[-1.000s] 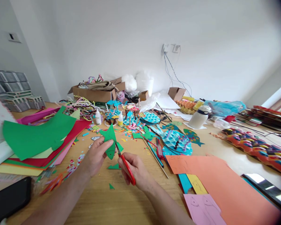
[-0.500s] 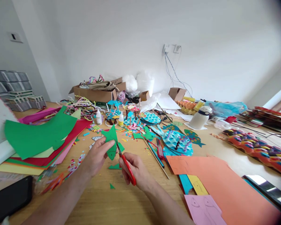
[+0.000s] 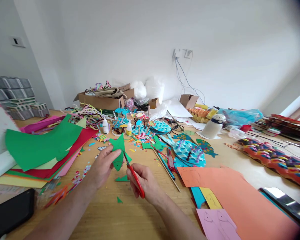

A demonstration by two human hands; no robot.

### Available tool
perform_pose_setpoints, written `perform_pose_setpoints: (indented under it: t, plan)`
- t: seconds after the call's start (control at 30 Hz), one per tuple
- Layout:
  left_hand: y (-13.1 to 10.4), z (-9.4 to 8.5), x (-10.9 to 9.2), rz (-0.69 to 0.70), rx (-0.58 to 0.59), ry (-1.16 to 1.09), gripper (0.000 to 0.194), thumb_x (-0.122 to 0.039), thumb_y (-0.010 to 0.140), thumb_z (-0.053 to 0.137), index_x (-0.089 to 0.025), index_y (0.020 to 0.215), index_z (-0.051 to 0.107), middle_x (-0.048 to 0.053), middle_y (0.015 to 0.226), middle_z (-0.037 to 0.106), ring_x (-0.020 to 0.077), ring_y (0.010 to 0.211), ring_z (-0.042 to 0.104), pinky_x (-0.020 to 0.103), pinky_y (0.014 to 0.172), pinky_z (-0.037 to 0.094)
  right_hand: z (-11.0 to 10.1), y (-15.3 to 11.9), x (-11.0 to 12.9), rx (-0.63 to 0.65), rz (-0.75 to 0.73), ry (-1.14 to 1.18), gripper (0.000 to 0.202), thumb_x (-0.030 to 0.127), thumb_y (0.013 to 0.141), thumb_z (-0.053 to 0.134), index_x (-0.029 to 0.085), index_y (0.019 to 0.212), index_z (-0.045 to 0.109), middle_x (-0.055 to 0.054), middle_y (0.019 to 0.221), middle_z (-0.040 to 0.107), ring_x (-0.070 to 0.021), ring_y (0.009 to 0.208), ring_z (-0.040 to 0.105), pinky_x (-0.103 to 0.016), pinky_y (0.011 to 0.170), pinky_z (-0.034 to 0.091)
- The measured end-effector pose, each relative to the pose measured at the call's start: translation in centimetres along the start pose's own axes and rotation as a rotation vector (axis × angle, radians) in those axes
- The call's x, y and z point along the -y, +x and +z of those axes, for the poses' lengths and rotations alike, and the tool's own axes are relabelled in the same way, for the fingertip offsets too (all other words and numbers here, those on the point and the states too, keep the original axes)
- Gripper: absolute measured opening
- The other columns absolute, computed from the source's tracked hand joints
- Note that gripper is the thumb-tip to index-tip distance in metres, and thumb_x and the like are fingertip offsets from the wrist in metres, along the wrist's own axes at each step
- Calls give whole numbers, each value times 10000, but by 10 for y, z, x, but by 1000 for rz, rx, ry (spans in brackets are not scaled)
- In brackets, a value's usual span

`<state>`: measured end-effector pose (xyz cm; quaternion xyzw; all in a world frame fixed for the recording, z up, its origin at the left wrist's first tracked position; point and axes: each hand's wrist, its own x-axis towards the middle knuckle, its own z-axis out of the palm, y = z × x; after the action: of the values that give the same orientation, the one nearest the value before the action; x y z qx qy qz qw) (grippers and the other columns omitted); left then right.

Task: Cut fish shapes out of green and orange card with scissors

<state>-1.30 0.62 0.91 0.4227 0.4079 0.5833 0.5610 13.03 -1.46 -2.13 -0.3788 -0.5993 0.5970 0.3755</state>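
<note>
Left hand [image 3: 103, 168] pinches green paper fish [image 3: 119, 160] above table [image 3: 100, 216], well short of its far edge. Right hand [image 3: 147, 183] grips red scissors [image 3: 138, 182], blades [image 3: 126, 158] at fish's side. Step, likely: trimming. Next snip wants paper steady, blades on outline.

Under the grip spreads a wooden table [image 3: 100, 215], its grain running sideways and its top paler and shinier to the right. Beyond the grip rises a plain white wall [image 3: 115, 43]. High on it, ahead and to the right of the grip, are two sockets [image 3: 176, 53], with thin cables [image 3: 182, 75] hanging down. Far left of the grip, a greyer wall [image 3: 1, 23] carries a switch [image 3: 17, 41]. Soft light brightens the white wall's middle, and its far right side is dimmer.
</note>
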Motion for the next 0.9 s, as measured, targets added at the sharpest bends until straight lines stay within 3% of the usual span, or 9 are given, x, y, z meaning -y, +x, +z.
perform_pose_setpoints:
  t: [0.63, 0.9]
  plan:
    - [-1, 0, -2, 3, 60, 33, 171, -314, 599, 695, -173, 585, 599, -21, 512, 605, 128, 522, 543, 244, 566, 426, 0, -2, 2, 18, -4, 8, 469, 627, 756, 510, 190, 617, 411, 95, 379, 386, -44, 286, 341, -161, 299, 248]
    - [-1, -4, 2, 36, 98, 40, 164, -311, 673, 655, -177, 599, 595, -17, 547, 620, 119, 533, 542, 231, 562, 431, 0, -1, 3, 7, 7, 26, 443, 583, 761, 532, 191, 599, 404, 94, 369, 391, -44, 281, 347, -153, 292, 248]
